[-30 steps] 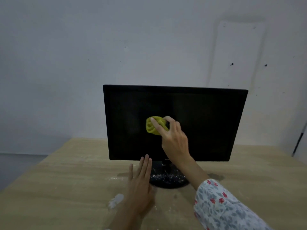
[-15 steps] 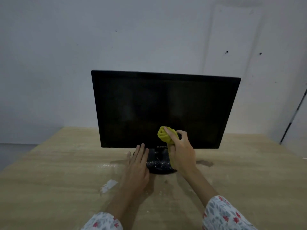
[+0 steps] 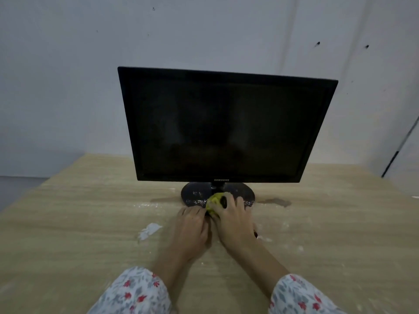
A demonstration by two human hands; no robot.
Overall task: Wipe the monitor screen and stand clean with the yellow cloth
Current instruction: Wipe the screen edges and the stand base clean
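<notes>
Down from the screen since the earlier frame: right hand [image 3: 231,219] now presses the bunched yellow cloth [image 3: 214,201] onto the front of the round black stand [image 3: 195,193], fingers clenched around it. Left hand [image 3: 191,225] lies palm-down on the wooden table [image 3: 68,223], fingertips at the stand's edge, holding nothing. Monitor [image 3: 224,125] dark; bezel reads "SAMSUNG". White scrap [image 3: 148,230] left of hands.
</notes>
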